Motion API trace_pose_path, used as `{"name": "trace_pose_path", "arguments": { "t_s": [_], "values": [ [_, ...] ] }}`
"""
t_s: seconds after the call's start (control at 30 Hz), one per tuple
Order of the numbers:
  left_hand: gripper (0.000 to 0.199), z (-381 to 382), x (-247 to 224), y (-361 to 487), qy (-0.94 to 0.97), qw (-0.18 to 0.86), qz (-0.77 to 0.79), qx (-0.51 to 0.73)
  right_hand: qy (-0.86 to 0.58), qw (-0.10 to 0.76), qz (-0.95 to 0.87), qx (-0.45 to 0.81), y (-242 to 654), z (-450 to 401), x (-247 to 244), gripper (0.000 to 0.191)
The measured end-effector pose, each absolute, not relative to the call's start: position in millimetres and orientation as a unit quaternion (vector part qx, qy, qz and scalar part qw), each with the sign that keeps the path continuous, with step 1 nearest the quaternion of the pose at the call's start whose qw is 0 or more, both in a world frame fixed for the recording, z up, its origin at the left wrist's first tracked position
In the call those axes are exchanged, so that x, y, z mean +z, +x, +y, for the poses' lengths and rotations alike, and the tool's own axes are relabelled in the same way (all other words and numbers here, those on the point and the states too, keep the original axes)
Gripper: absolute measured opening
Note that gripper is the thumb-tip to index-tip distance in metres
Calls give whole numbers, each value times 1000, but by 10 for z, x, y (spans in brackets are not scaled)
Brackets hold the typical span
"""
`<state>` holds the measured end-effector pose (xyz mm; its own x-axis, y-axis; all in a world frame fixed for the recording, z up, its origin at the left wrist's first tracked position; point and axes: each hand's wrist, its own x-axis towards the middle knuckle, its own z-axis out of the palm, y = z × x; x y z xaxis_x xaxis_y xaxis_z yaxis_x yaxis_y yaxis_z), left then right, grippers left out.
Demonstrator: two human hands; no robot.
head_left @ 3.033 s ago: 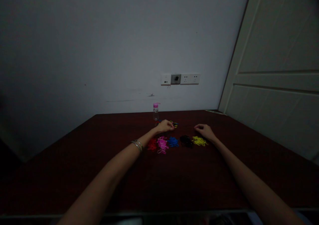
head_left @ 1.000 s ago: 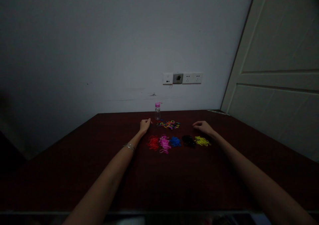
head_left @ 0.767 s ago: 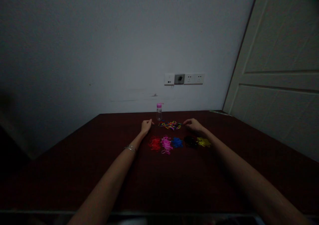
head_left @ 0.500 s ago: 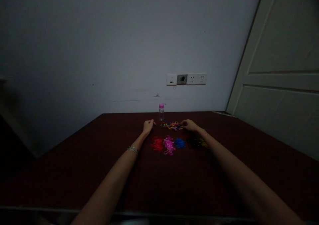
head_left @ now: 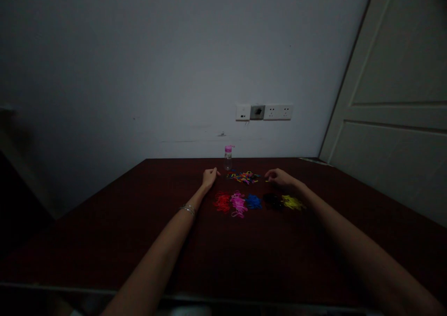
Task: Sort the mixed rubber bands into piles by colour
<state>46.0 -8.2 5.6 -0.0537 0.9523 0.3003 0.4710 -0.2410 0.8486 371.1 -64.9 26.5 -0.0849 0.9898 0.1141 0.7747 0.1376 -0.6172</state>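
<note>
My left hand (head_left: 210,177) rests on the table, its fingers curled and the thumb toward a loose mixed heap of small coloured rubber bands (head_left: 244,176); whatever it may hold is hidden. Right of that heap, my right hand (head_left: 277,177) has its fingertips pinched, with a small bit of yellow rubber band (head_left: 267,181) showing at them. Sorted piles lie in a row nearer me: red bands (head_left: 222,202), pink bands (head_left: 239,204), blue bands (head_left: 253,201), black bands (head_left: 272,201) and yellow bands (head_left: 292,202).
A clear bottle with a pink cap (head_left: 228,157) stands behind the mixed heap. The dark red table (head_left: 139,223) meets a wall with sockets (head_left: 277,112) at its far edge. To the right is a pale panelled door (head_left: 391,101). The light is dim.
My right hand has moved right, away from the mixed heap, with a bit of yellow at its fingertips. The yellow pile is now uncovered. My left hand stays in place.
</note>
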Motion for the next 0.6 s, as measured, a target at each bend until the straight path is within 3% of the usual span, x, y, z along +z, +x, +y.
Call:
{"name": "trace_pose_path", "arguments": {
  "t_s": [0.1, 0.4, 0.5, 0.6],
  "values": [
    [43, -74, 54, 463, 636, 258, 559, 466, -615, 266, -690, 273, 3908, -829, 291, 26],
    [41, -52, 37, 464, 633, 254, 558, 472, -586, 167, -692, 387, 4241, -1052, 322, 29],
    [40, -57, 36, 463, 633, 252, 558, 473, -579, 201, -692, 381, 4276, -1002, 310, 33],
    [37, -61, 33, 461, 636, 254, 558, 469, -623, 258, -679, 290, 4287, -891, 239, 32]
  ]
}}
